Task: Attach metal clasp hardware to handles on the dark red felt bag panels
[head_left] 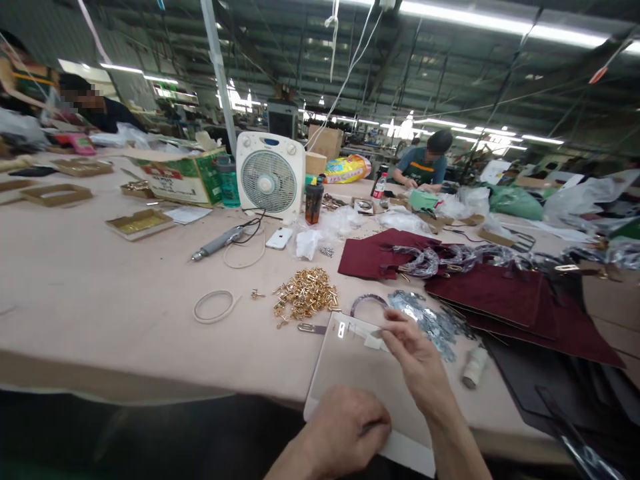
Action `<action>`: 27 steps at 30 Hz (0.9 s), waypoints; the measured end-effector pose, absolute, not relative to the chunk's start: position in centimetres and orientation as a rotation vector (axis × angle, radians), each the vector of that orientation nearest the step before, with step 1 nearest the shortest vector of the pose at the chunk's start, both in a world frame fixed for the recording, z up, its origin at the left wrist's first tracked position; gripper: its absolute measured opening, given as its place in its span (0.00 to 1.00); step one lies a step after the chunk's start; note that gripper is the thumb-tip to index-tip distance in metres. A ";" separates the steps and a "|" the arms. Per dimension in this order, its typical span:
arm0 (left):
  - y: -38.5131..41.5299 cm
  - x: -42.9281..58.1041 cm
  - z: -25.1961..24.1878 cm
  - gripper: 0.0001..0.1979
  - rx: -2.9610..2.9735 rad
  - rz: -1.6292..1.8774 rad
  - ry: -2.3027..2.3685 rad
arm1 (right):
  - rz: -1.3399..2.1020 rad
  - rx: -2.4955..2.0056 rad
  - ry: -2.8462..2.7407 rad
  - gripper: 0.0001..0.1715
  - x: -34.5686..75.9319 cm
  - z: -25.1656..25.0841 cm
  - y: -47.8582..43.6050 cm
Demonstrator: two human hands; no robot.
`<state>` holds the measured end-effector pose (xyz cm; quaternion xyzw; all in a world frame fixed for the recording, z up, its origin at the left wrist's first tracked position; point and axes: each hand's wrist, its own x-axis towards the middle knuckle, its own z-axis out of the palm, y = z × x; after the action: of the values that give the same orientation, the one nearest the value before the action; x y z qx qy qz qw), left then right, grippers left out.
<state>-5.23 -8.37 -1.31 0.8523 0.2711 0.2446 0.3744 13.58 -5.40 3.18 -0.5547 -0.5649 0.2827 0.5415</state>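
A pale, flat rectangular panel [350, 367] is lying at the near edge of the table [100, 293], at about 6 o'clock in the head view, its near end overhanging the edge. It is looking cream-grey with a lighter border and a small bright slot near its top left corner. The left hand [345, 430] is pressing down on the panel's near edge, clenched on a thin dark tool. The right hand [415, 353] is pinching a small white scrap at the panel's far edge, fingers closed on it. At 12 o'clock from the panel a heap of gold fittings [305, 293] is sitting; dark red pieces [490, 293] are spreading toward 2 o'clock. A white fan [271, 175] is standing farther back. The room is showing as a wide workshop under strip lights, with another person [425, 163] working at the far end
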 end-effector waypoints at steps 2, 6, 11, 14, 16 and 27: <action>-8.3 -5.3 -1.6 0.07 2.194 0.621 0.686 | 0.699 -1.331 -1.466 0.18 11.7 3.3 -3.4; -7.9 -5.2 -3.1 0.08 2.204 0.635 0.630 | 0.729 -1.410 -1.533 0.17 9.2 1.4 -0.9; -7.4 -5.1 -4.1 0.08 2.170 0.642 0.577 | 0.676 -1.476 -1.563 0.13 8.6 -0.1 -0.3; -7.5 -5.2 -3.6 0.08 2.156 0.633 0.590 | 0.644 -1.505 -1.583 0.12 8.4 0.0 -0.4; -7.5 -5.2 -3.3 0.08 2.160 0.626 0.593 | 0.615 -1.526 -1.598 0.12 8.2 -0.1 -0.4; -7.6 -5.9 -3.5 0.06 2.132 0.632 0.582 | 0.470 -1.618 -1.631 0.11 7.6 -0.7 -0.3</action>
<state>-5.86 -7.61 -3.53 0.8464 0.2309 0.2508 0.4092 7.58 -0.28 -0.73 -0.6359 -0.6410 0.1847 0.3881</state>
